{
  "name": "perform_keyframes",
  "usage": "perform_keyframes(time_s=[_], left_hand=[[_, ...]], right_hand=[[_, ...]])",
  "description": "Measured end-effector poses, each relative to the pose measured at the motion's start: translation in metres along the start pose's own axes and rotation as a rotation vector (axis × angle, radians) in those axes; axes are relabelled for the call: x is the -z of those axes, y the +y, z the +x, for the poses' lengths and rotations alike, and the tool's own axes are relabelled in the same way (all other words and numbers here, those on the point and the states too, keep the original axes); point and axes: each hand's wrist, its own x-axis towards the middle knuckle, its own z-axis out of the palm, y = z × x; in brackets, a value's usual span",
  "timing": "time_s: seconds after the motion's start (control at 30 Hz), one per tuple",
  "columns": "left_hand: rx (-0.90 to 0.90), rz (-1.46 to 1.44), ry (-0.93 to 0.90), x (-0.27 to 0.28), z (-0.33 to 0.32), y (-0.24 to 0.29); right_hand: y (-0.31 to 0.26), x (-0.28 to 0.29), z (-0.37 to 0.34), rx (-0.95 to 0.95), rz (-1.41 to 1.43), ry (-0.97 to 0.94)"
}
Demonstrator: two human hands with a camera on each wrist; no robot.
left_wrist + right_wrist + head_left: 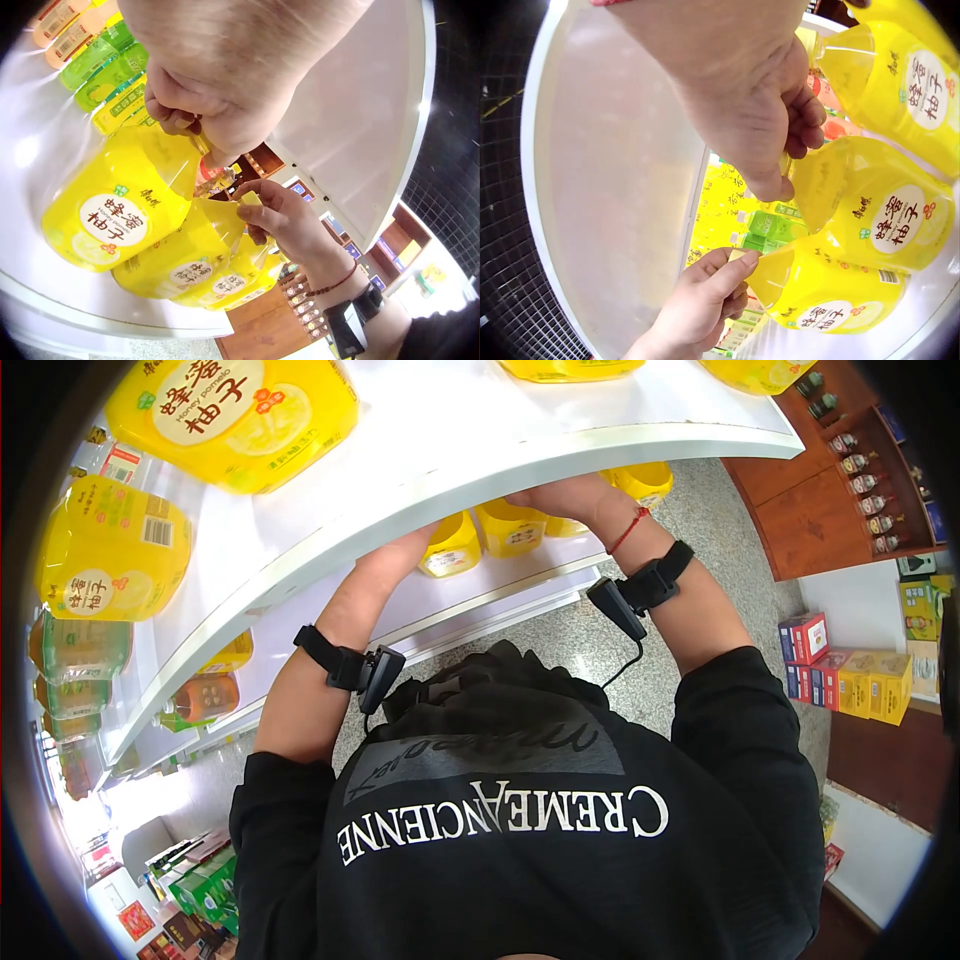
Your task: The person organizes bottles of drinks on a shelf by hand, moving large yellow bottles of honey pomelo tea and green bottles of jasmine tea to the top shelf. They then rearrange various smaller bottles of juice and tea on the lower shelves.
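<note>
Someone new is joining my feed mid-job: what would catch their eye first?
Large yellow bottles lined up on the white shelf stand out first, the left hand and right hand each pinching one at the top. Next comes the black shirt, lettered in white upside down, low in the head view.

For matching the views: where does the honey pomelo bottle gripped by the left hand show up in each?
Head: the bottle is at upper middle, under the curved shelf, just right of the left hand; partly hidden.
Left wrist: the bottle is left of centre, largest in its row.
Right wrist: the bottle is at lower right, lowest of the row.
Shared landmark: the right hand, visible in all three views.
</note>
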Motion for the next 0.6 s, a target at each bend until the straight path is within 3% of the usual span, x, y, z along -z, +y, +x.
perform_keyframes(time_s=[0.6], left_hand=[[-0.039,-0.040,0.027,-0.0014,-0.0016,-0.0025]], right_hand=[[0.0013,-0.0070,-0.0016,-0.041,-0.016,0.030]])
